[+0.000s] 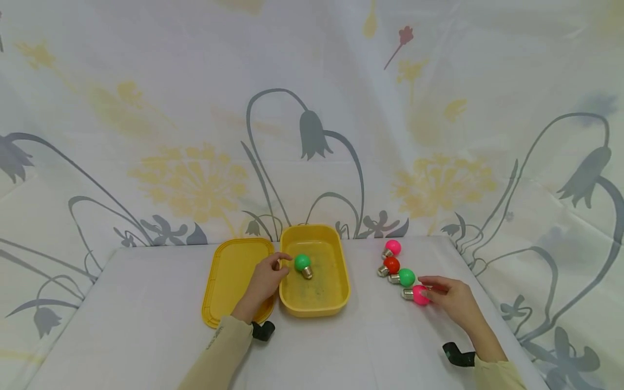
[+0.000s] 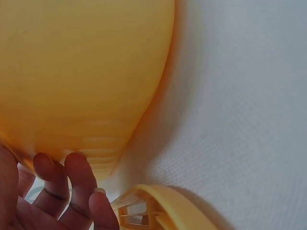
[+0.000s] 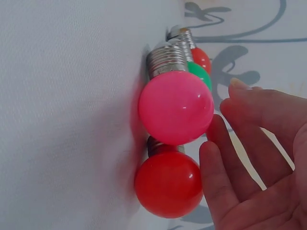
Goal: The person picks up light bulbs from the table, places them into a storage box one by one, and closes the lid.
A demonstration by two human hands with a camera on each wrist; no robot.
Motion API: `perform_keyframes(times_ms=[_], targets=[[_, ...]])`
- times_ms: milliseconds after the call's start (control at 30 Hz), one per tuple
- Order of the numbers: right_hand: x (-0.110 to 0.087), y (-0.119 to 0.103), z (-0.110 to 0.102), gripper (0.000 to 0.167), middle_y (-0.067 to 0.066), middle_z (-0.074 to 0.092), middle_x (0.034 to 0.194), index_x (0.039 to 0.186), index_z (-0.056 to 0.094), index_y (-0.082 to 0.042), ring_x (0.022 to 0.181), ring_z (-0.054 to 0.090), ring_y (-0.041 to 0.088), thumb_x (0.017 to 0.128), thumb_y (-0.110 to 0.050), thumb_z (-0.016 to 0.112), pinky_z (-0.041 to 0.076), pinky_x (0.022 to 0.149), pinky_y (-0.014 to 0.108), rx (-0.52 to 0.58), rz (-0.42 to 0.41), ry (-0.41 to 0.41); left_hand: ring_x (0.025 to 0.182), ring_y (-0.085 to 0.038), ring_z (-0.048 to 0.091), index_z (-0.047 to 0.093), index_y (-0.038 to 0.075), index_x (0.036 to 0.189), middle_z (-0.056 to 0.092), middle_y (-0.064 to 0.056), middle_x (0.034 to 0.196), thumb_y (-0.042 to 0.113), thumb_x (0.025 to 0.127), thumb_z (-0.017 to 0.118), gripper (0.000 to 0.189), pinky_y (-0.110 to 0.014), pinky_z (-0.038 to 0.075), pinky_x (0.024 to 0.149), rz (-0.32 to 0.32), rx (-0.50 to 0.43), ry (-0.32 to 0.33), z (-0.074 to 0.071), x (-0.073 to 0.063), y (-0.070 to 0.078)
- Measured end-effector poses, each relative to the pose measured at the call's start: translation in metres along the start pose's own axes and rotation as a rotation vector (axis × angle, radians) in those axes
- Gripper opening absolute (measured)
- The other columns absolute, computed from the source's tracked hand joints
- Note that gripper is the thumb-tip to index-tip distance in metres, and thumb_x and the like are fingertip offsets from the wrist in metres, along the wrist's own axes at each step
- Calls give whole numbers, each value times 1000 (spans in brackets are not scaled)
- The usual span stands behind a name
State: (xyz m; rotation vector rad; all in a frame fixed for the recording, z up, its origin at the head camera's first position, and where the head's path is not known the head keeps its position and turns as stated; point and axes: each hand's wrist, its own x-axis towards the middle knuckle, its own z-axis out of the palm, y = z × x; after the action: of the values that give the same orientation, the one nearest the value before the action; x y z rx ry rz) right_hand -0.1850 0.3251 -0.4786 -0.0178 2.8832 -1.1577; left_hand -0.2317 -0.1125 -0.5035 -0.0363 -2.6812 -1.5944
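My left hand (image 1: 265,279) is at the left wall of a yellow plastic box (image 1: 345,271), loosely bent fingers (image 2: 79,167) beside its outer side. Inside the box lies a green light bulb (image 1: 303,263) with a metal screw base. My right hand (image 1: 450,298) reaches beside a pink light bulb (image 1: 420,295), its fingers (image 3: 218,167) spread and not wrapped around it. In the right wrist view, a red light bulb (image 3: 169,184) sits close by the fingertips; in the head view the hand hides it. Another green bulb (image 1: 407,278) lies just beyond the pink one.
A flat yellow lid (image 1: 226,281) lies left of the box, partly under my left forearm. Farther back on the right are another red bulb (image 1: 391,265) and another pink bulb (image 1: 392,248). A flower-patterned curtain (image 1: 312,179) hangs behind the white-covered table (image 1: 146,314).
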Motion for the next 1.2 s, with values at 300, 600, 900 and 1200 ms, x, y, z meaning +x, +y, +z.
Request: perform_keyframes(times_ms=[300,600,900,1200], targets=[[-1,0,4,36,22,63,123,123,69,-4,110,59,40,87,-4,71,55,85,44,-36,-19,-4,62,-18,42,69,12,112,43,-2,71,8,87,63,26,-27,33,54,8,-21,-3,0,0,-2],[-3,-1,13,37,20,64,122,119,71,-6,113,57,40,83,-7,78,53,89,48,-61,-27,-11,65,-19,44,69,15,111,43,-2,71,9,87,62,25,-28,33,56,-3,-18,0,1,0,-1],[-2,0,20,38,20,64,122,118,71,-6,112,56,39,81,-10,80,54,86,46,-69,-19,-12,66,-20,44,69,15,112,43,-3,72,9,88,61,26,-29,34,57,-15,-20,-9,1,0,-1],[-1,0,21,38,20,64,122,116,72,-8,112,56,39,79,-11,82,53,87,48,-74,-32,-15,61,-18,42,70,14,112,42,-2,70,10,88,63,25,-27,32,55,-9,-8,-4,0,-1,0]])
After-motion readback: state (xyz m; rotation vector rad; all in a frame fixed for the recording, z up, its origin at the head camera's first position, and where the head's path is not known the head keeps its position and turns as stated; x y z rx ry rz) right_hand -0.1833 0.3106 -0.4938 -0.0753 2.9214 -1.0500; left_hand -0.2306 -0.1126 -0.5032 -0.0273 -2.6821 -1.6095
